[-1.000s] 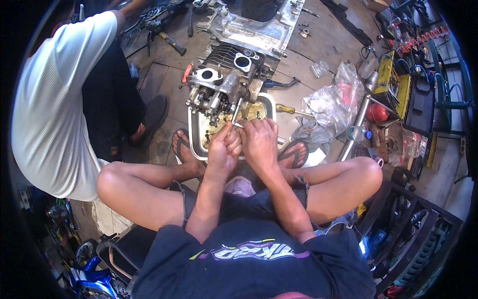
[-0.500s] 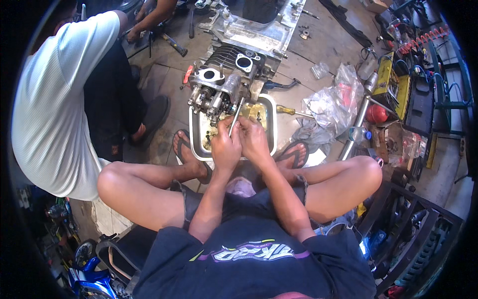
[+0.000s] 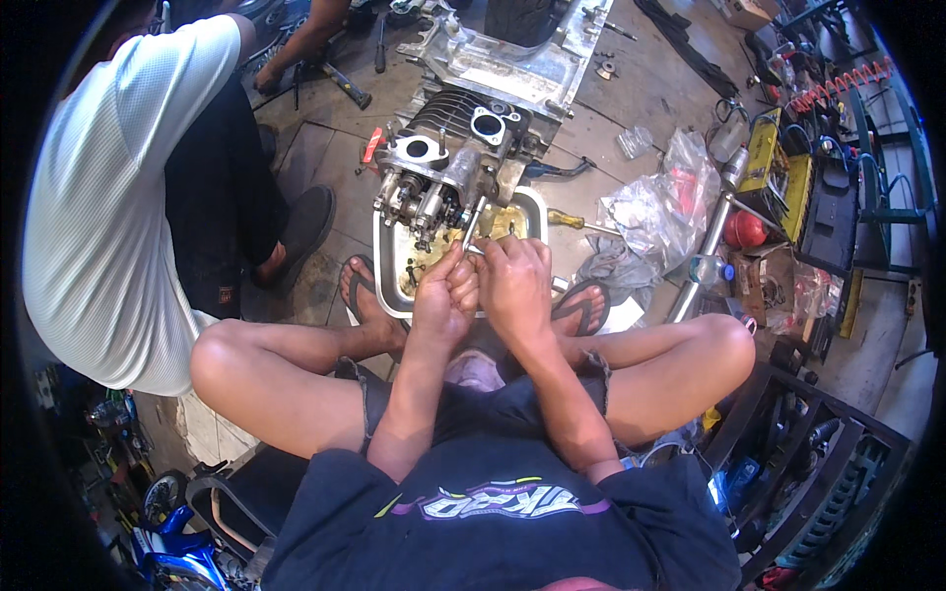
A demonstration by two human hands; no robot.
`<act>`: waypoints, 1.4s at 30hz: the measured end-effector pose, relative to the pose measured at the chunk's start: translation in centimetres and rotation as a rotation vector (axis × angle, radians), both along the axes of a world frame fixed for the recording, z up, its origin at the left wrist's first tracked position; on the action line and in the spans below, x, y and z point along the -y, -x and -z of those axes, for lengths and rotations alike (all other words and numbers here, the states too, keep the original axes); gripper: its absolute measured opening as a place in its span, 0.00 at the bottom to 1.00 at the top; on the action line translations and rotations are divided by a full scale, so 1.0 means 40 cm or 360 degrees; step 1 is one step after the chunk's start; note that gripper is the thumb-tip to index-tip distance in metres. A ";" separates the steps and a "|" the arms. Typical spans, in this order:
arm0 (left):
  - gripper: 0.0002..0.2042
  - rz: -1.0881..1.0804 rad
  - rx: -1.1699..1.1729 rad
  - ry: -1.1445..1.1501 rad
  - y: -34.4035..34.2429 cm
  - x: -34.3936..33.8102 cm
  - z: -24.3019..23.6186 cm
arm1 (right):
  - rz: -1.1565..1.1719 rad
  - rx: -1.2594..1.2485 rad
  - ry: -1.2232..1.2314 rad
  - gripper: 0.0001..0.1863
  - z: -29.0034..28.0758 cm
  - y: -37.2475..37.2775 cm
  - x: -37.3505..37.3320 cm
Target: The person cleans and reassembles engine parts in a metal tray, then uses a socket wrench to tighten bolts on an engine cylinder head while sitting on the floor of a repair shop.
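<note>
A slim silver wrench (image 3: 474, 225) slants up to the engine (image 3: 434, 182), its upper end meeting the cylinder head near the exposed valve parts. My left hand (image 3: 445, 297) is closed round its lower end. Curled beside it, my right hand (image 3: 516, 286) pinches the same end with its fingertips; the palm side is hidden. Below the head lies a white-rimmed tray (image 3: 385, 266) with brownish liquid and several small dark parts in it. The finned cylinder and silver crankcase (image 3: 507, 74) stretch away behind.
A yellow-handled screwdriver (image 3: 566, 219) lies right of the tray, near clear plastic bags (image 3: 670, 202). Farther right stand a yellow toolbox (image 3: 764, 163) and a metal tube (image 3: 705, 256). A person in a white shirt (image 3: 118, 217) sits at left; a hammer (image 3: 347, 87) lies nearby.
My right hand has risen slightly and turned, its knuckles now higher. My left hand has shifted down a little, and less of the wrench shows.
</note>
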State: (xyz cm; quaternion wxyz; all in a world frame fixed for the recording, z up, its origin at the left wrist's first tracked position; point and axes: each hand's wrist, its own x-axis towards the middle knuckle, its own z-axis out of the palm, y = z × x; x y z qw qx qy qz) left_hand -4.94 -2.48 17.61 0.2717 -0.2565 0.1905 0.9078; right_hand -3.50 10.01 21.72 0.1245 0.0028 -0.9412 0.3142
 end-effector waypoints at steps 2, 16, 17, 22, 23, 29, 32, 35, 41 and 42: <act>0.10 0.0025 0.0116 -0.0159 0.007 0.008 0.004 | 0.0018 0.0009 -0.0028 0.08 -0.011 0.001 0.002; 0.12 0.0070 0.0149 -0.0052 0.011 0.007 -0.019 | -0.0016 0.0148 -0.0047 0.09 -0.035 0.007 -0.007; 0.12 0.0070 0.0136 -0.0064 0.012 0.005 -0.022 | -0.0010 0.0139 -0.0039 0.09 -0.037 0.006 -0.009; 0.10 0.0027 0.0026 -0.0119 0.007 0.005 -0.016 | -0.0018 0.0133 -0.0006 0.10 -0.018 0.007 -0.003; 0.09 0.0017 -0.0109 0.0288 0.007 -0.009 -0.028 | -0.0011 0.0140 0.0047 0.10 -0.007 0.006 -0.003; 0.09 0.0013 -0.1421 0.2701 -0.013 -0.046 -0.004 | -0.0198 0.0434 0.0754 0.09 0.065 0.041 -0.006; 0.11 -0.0046 -0.1359 0.2634 -0.025 -0.044 0.001 | -0.0173 0.0472 0.0879 0.10 0.068 0.028 0.001; 0.09 -0.0044 -0.0893 0.1942 -0.033 -0.044 -0.018 | -0.0226 0.0360 0.0513 0.10 0.069 0.013 -0.007; 0.09 -0.0027 -0.0299 0.0672 -0.015 -0.032 -0.036 | -0.0096 0.0007 0.0152 0.08 0.055 0.009 -0.012; 0.10 -0.0005 -0.0263 0.0545 -0.012 -0.022 -0.030 | -0.0080 0.0007 0.0123 0.08 0.038 0.010 -0.008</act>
